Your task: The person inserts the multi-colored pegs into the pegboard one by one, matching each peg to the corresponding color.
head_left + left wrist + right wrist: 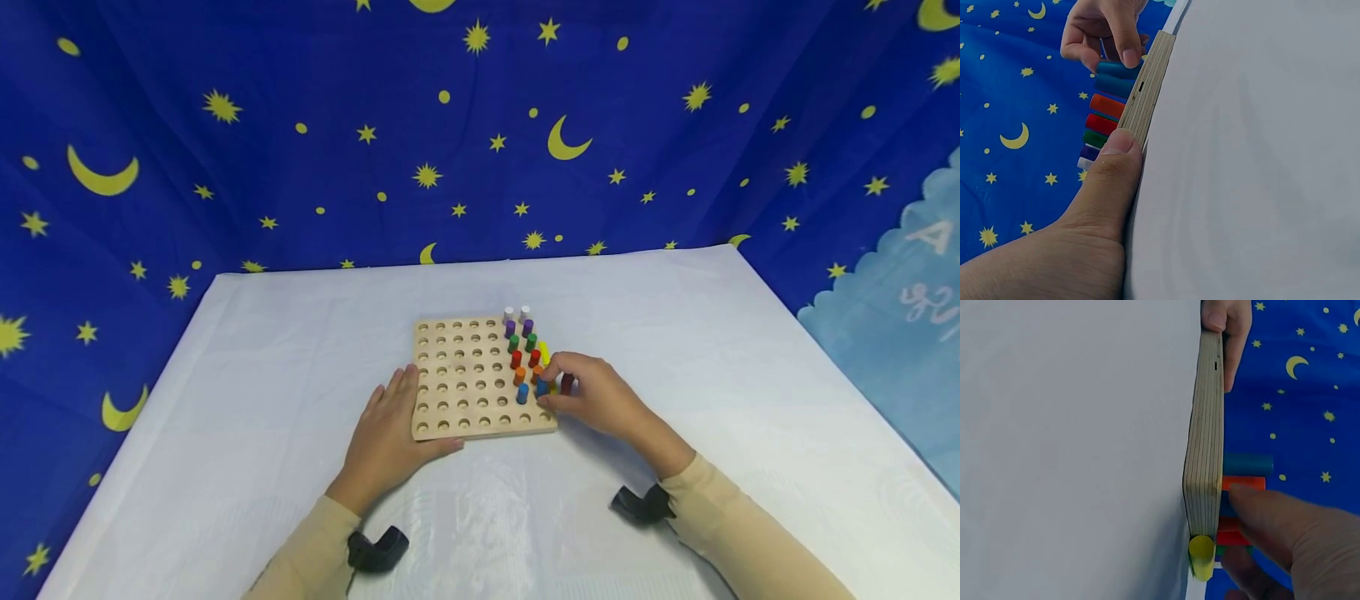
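A wooden pegboard (457, 377) with rows of round holes lies on the table. My left hand (386, 437) rests against its left side, fingers stretched along the edge and thumb on the front edge. At the right, my right hand (600, 396) pinches a blue peg (542, 388) that stands in the board. Another blue peg (522, 394) stands just left of it. Behind these, orange (519, 377), red, green, purple and white pegs stand in pairs. The thumb (1124, 50) of the right hand partly covers the blue peg in the left wrist view.
Yellow pegs (544, 352) lie along the board's right side, one (1201, 556) close up in the right wrist view. A dark red peg (567, 383) shows beside the right hand's fingers. White cloth covers the table (300, 358); a blue star-patterned curtain (480, 208) hangs behind it.
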`<action>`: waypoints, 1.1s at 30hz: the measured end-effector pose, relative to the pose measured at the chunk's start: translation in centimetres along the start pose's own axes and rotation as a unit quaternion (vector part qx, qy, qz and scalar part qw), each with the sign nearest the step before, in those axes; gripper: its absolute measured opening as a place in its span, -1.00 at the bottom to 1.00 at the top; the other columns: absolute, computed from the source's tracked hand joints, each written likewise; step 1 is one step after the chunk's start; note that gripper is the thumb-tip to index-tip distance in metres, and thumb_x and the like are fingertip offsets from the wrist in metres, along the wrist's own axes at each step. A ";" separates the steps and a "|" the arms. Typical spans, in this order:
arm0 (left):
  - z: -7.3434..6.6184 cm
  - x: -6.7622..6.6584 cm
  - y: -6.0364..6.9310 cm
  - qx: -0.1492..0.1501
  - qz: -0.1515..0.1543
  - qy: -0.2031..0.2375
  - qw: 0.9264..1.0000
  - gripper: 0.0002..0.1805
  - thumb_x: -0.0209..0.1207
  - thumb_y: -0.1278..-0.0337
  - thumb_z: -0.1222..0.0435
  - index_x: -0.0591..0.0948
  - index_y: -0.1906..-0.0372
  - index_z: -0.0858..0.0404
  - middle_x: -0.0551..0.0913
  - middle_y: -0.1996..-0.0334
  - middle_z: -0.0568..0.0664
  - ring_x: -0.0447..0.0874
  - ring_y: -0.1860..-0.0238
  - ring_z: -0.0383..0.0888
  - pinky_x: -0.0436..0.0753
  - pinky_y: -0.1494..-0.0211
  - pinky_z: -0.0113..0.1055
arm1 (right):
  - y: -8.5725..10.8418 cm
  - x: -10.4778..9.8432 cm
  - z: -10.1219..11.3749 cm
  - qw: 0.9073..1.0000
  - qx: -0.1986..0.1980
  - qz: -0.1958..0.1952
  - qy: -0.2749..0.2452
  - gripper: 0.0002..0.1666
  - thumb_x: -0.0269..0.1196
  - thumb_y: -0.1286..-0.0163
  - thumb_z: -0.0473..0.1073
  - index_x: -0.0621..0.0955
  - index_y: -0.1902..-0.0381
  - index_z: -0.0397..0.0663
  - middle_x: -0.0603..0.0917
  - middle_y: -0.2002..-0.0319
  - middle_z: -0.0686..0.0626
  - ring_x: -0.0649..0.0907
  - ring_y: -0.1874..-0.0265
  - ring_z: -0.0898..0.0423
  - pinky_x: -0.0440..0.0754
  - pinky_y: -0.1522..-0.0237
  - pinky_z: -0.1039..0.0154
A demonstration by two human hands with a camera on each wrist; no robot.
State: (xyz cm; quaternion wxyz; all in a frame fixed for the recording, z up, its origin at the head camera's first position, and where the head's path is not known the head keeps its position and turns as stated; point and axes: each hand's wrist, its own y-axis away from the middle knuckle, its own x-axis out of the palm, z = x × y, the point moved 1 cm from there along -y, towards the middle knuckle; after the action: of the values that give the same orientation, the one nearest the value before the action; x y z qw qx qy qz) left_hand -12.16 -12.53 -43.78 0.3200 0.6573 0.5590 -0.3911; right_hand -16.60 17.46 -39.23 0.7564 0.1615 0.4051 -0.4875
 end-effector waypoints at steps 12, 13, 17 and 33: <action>0.1 0.1 -0.1 0.001 -0.002 0.003 1.000 0.47 0.28 0.30 -0.50 -0.05 -0.58 0.32 -0.03 -0.60 0.14 -0.09 -0.61 0.11 -0.08 -0.65 0.08 | 0.5 -0.1 -0.3 0.997 0.034 0.024 -0.066 -0.75 0.46 -0.21 -0.17 0.67 0.16 0.05 0.74 0.23 0.08 0.59 0.40 0.18 0.58 0.43 0.38; 0.1 0.1 -0.1 0.000 -0.001 0.003 1.000 0.47 0.28 0.30 -0.50 -0.05 -0.58 0.32 -0.03 -0.60 0.14 -0.10 -0.61 0.10 -0.08 -0.65 0.08 | 0.5 -0.1 -0.3 0.997 0.033 0.025 -0.071 -0.74 0.46 -0.21 -0.17 0.67 0.15 0.06 0.74 0.22 0.08 0.59 0.39 0.17 0.58 0.43 0.37; 0.0 0.1 -0.1 -0.003 0.001 0.000 1.000 0.48 0.27 0.30 -0.50 -0.06 -0.59 0.32 -0.04 -0.60 0.13 -0.11 -0.62 0.10 -0.08 -0.65 0.08 | 0.5 -0.3 -0.7 0.995 0.028 0.009 -0.090 -0.72 0.47 -0.21 -0.12 0.68 0.12 0.07 0.74 0.22 0.09 0.61 0.40 0.14 0.60 0.46 0.35; 0.0 0.0 0.0 -0.002 0.001 0.002 1.000 0.48 0.28 0.30 -0.50 -0.07 -0.59 0.32 -0.04 -0.60 0.14 -0.10 -0.62 0.10 -0.08 -0.65 0.08 | -0.8 -0.6 -2.7 0.992 0.108 0.057 -0.019 -0.43 0.35 -0.31 -0.12 0.54 -0.24 -0.18 0.66 0.19 0.02 0.50 0.37 0.13 0.51 0.34 0.33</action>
State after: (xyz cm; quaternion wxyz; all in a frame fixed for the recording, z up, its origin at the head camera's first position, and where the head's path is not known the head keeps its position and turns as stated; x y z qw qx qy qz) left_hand -12.20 -12.54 -43.80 0.3202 0.6579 0.5600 -0.3887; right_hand -18.62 19.17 -40.34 0.7684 0.2559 0.3255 -0.4879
